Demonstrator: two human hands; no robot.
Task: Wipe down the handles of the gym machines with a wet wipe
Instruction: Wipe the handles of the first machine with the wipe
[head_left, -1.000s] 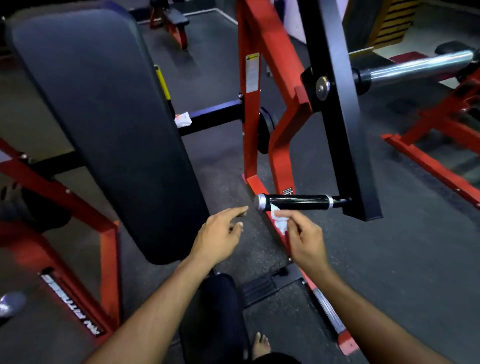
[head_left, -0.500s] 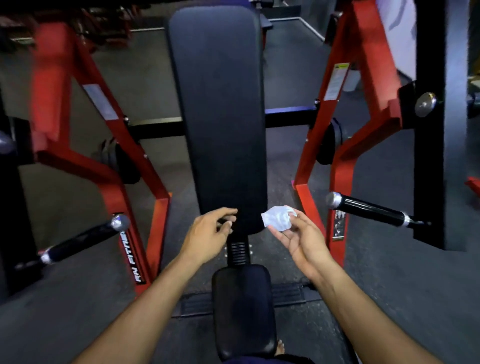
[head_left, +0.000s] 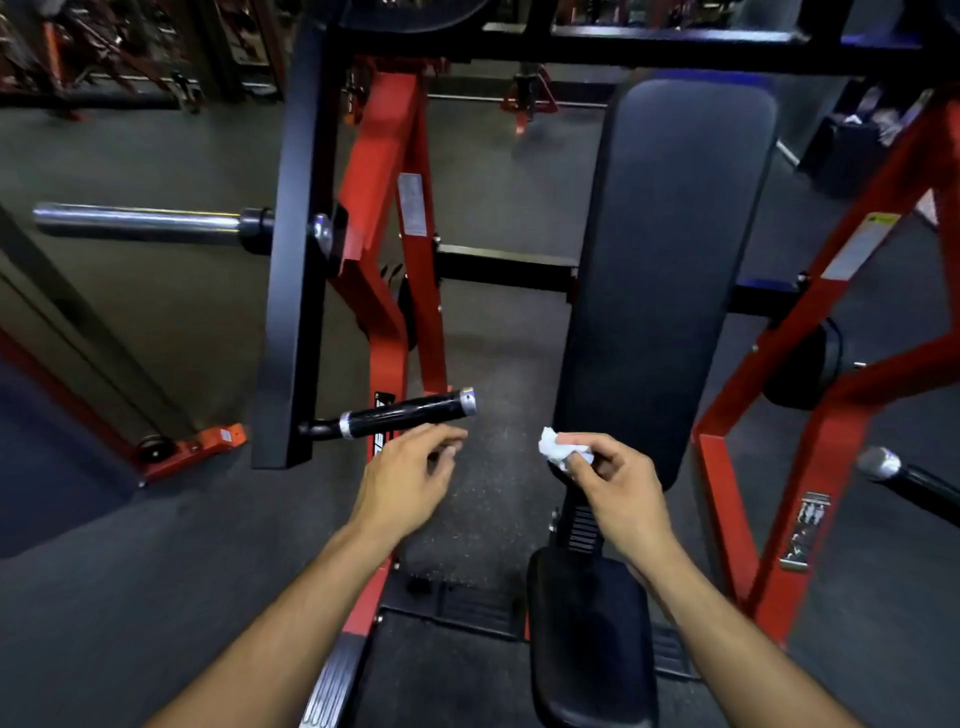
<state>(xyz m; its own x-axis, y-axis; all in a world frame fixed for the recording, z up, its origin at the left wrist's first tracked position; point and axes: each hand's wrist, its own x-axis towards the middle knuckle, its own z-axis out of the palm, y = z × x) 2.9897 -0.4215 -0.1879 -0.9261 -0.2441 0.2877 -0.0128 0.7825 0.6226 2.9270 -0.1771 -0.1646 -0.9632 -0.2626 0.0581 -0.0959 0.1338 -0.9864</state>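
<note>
Presently my right hand (head_left: 618, 483) pinches the wet wipe (head_left: 558, 451), crumpled into a small white wad between thumb and fingertips, out in front of the lower edge of the back pad (head_left: 670, 249) and above the seat (head_left: 587, 639). My left hand (head_left: 405, 467) holds nothing; its fingers are loosely curled and relaxed, hovering just beneath the left handle (head_left: 405, 413) without touching it, as far as I can judge.

Progress: the wipe is not in contact with any handle at this moment. No surface shows a wet streak or residue that I can make out, so I cannot certify either handle as wiped or unwiped from appearance alone. I judge the left handle to be the item next in hand, since both hands sit close to it and the wipe is near its free end. The right handle (head_left: 904, 480) lies well apart at the frame's right edge, with neither hand on it.

Orientation of the left handle: a black grip with a silver collar and silver end cap. Its long axis runs nearly level, rising slightly toward its free end. The capped end points inward toward the back pad; the root joins the black upright arm (head_left: 296, 260) on the outer side. A wipe along it would follow that axis, cap to collar.
</note>
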